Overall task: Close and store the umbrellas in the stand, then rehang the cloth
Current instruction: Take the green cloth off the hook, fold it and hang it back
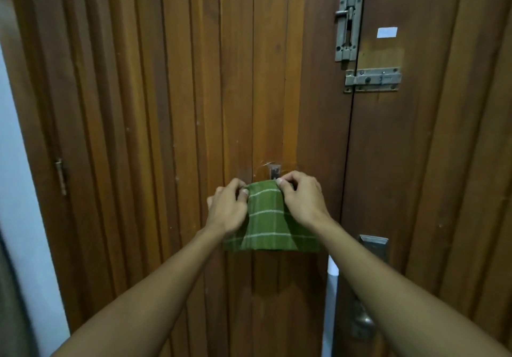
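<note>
left hand point(225, 211) and right hand point(302, 200) pinching green checked cloth point(267, 218), blank white sticker point(387, 32)

The cloth point(267, 218) is hanging flat against the door point(166, 107), just below the hook point(274, 172). The left hand point(227, 208) is pinching its upper left corner, the right hand point(300, 198) its upper right. Two bolts point(372, 79) are sitting up to the right, the door handle point(363, 320) down to the right.

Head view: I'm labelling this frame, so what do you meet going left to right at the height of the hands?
Door hinge → left hand → green cloth → right hand.
</note>
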